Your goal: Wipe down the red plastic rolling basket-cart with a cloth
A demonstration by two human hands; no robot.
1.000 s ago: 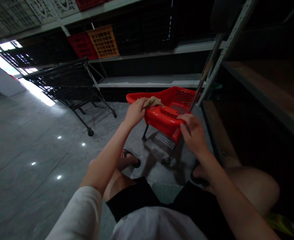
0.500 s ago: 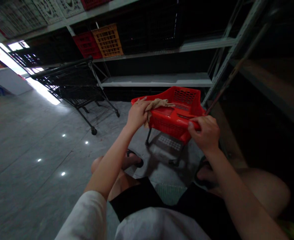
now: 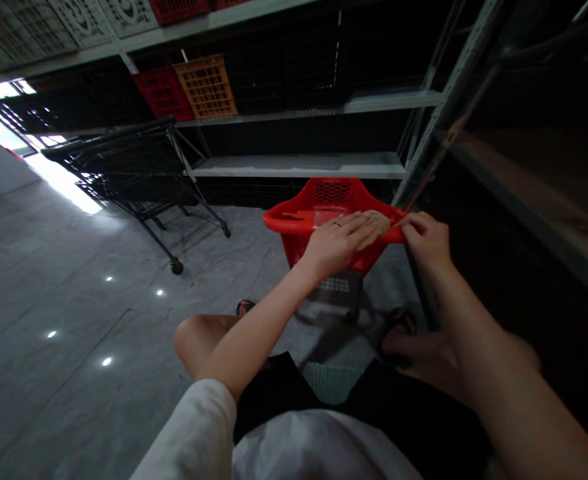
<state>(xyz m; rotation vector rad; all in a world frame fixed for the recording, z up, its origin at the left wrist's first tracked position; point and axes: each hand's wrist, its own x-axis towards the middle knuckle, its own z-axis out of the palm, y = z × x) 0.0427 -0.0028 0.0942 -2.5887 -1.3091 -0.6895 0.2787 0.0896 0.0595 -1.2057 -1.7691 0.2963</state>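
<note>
A small cart with a red plastic basket [image 3: 283,223] stands upright between my feet. My left hand [image 3: 335,241] lies across the near rim, its fingers closed over a crumpled tan cloth [image 3: 375,228] pressed against the red plastic. At the right corner of that rim, my right hand [image 3: 428,241] is closed, thumb and fingers pinched on the edge. A thin end of the cloth seems to reach toward these fingers; whether they hold it too, I cannot tell. The cart's dark legs show partly below the basket.
A black shopping cart [image 3: 129,177] stands at the left on the grey floor [image 3: 49,280]. Behind is a metal shelf rack [image 3: 299,171] with a yellow crate [image 3: 207,87] and a red crate [image 3: 164,93]. A ledge [image 3: 534,180] runs along the dark right side.
My left hand has slid the cloth rightward along the rim, close to my right hand. The red basket has turned slightly, and my right hand has shifted at its corner.
</note>
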